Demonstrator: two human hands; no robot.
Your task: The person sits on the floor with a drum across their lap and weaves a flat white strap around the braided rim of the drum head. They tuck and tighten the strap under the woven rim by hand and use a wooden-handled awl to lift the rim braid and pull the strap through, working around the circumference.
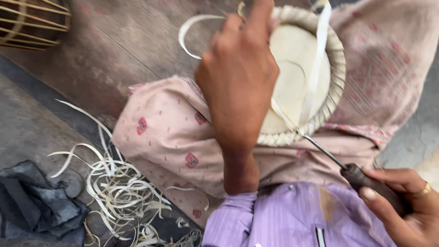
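Head view: I see my left hand (238,75) gripping the far rim of a round woven tray (336,64), fingers curled shut on it, steadying it on my lap so the edge faces the tool. My right hand (407,206) closes around an awl (340,164), its tip touching the near rim beside a pale cane strip (315,68). Tray's centre is smooth and cream, its border coiled. Cane shavings (114,183) lie on the floor at left.

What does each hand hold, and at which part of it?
The right hand holds an awl by its dark handle. The left hand grips the round woven tray at its far rim; the fingers are hidden behind it.
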